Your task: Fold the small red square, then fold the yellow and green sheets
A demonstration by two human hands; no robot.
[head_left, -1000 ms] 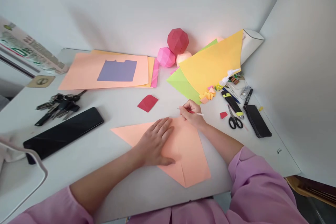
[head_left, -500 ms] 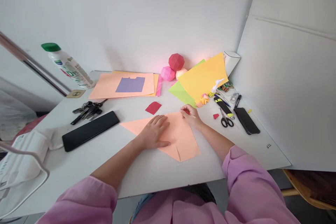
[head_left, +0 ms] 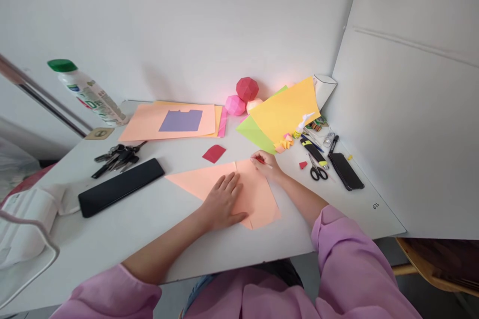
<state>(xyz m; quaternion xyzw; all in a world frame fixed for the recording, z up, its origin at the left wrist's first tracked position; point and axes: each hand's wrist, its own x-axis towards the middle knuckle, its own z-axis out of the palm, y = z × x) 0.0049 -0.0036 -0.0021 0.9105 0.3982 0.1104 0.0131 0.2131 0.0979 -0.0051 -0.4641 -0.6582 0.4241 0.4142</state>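
Note:
My left hand (head_left: pixel 221 203) lies flat on a peach paper sheet (head_left: pixel 262 198), its fingers stretched out. The sheet is pointed at its left end and has a crease or slit near its lower edge. At the sheet's top right edge, my right hand (head_left: pixel 270 167) is closed round a slim red pen (head_left: pixel 264 162); its tip is too small to make out. A small red paper piece (head_left: pixel 214 154) with one curved edge lies just beyond the sheet.
Left are a black phone (head_left: pixel 121 187), keys (head_left: pixel 118 158) and a bottle (head_left: pixel 92 97). Paper sheets (head_left: pixel 144 124) and faceted paper balls (head_left: pixel 247 89) stand at the back. Scissors (head_left: pixel 319 173), a cutter (head_left: pixel 313 152), a glue bottle (head_left: pixel 298 132) and another phone (head_left: pixel 346 172) lie right.
My left hand has slid a little toward me over the peach sheet, uncovering its top edge. The right hand keeps the pen near the sheet's upper edge. The whole view has shifted slightly.

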